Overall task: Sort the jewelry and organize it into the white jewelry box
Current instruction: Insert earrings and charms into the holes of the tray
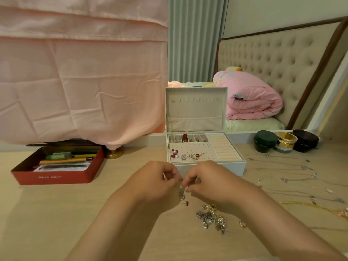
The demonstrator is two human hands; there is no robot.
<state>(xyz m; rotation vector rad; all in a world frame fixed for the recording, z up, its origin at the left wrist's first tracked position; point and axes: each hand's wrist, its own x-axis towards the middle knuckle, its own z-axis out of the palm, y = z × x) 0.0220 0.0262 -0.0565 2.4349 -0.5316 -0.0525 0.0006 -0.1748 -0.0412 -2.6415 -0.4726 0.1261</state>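
While both hands meet low over the tabletop (56, 213), just in front of the white jewelry box (235, 168), the grip of each is curled tight: the left hand (156, 179) and right hand (209, 179) bring their fingertips together on a small silver piece (181, 194) that hangs between them. Its exact shape is too small to tell. The box stands open with its lid (195, 108) upright. Several earrings (188, 156) sit on its perforated panel, and a red item (185, 138) lies in one rear compartment. Near the right wrist lies a loose pile of jewelry (211, 218), with a tiny red earring (186, 203) just beside the hands and a gold ring (243, 224) a little apart. Thin necklaces (282, 170) are spread to the right. A red tin (56, 178) of pens rests to the left.
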